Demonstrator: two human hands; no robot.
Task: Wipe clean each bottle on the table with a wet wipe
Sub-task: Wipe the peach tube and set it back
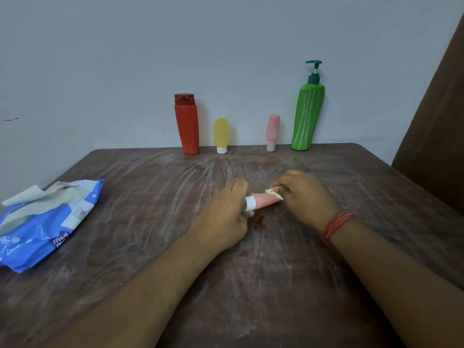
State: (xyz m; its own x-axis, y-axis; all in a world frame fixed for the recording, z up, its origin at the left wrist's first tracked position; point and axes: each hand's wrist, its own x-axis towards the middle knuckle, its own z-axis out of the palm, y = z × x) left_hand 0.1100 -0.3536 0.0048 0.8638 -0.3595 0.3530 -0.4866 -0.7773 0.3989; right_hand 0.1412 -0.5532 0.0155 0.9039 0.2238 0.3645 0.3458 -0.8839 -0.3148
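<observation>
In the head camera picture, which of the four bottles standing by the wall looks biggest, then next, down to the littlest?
Largest to smallest:
1. green pump bottle
2. red bottle
3. yellow bottle and pink striped bottle: these two look about alike, so I won't rank them.
All four stand in one row, equally far away.

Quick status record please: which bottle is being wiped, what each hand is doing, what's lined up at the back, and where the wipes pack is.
bottle in work: small pink tube, lying level above the table
left hand: grips the tube's white cap end
right hand: pinches a wet wipe against the tube's far end
back row, upright, left to right: red bottle, yellow bottle, pink bottle, green pump bottle
wipes pack: blue, at the table's left edge, flap open
</observation>
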